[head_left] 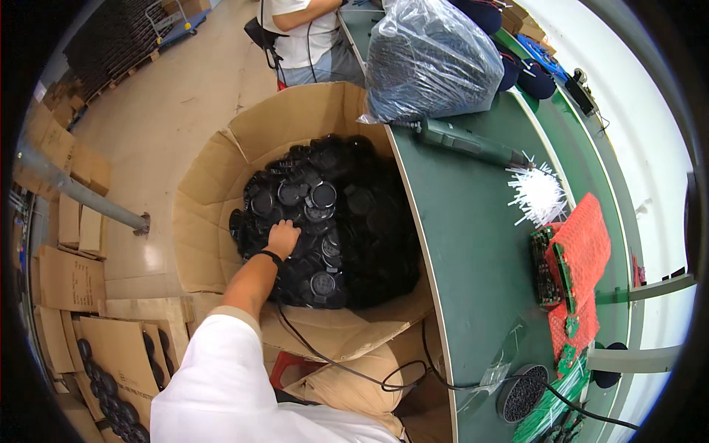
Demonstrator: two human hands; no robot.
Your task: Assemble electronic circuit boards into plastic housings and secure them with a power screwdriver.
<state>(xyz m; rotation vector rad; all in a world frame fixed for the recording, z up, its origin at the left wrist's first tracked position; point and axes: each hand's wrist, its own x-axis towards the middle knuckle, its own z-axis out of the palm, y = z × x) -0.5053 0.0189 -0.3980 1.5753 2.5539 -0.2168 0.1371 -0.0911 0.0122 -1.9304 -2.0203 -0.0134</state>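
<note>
The left hand [283,238], fingers curled, rests on round black parts [323,283] heaped inside a large cardboard box [199,221]; whether it grasps one, I cannot tell. Alongside runs a green workbench [473,244]; farther off, a plastic bag [436,63] lies near a co-worker [314,44].

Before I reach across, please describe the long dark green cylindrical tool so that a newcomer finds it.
Right of the brown cardboard box is a green worktable. On it, the tool lies between a translucent plastic bag and a spiky white pile; unlike both, it is a long cylinder.
</note>
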